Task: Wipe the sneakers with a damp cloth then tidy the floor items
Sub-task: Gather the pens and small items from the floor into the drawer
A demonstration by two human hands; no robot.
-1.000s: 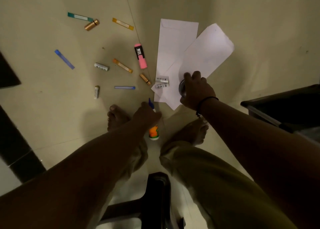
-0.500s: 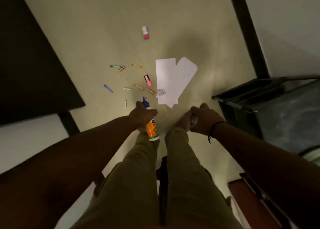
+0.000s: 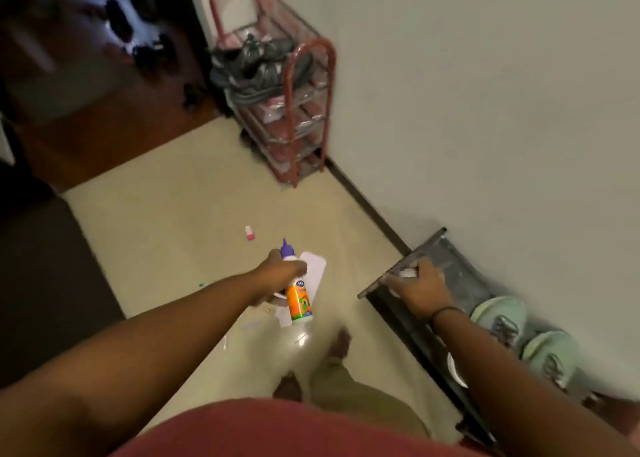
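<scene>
Hands apart: my left hand grips an orange glue bottle by its neck; my right hand curls round a small silvery object I can't identify, over the black rack. Pale green sneakers sit just behind my right wrist. White envelopes lie beneath the left hand.

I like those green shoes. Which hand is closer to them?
Right. The right hand, gripping a small silvery object, hovers just left of the mint green sneakers on the low black rack. The left hand, holding the glue bottle, is farther away over the floor.
</scene>
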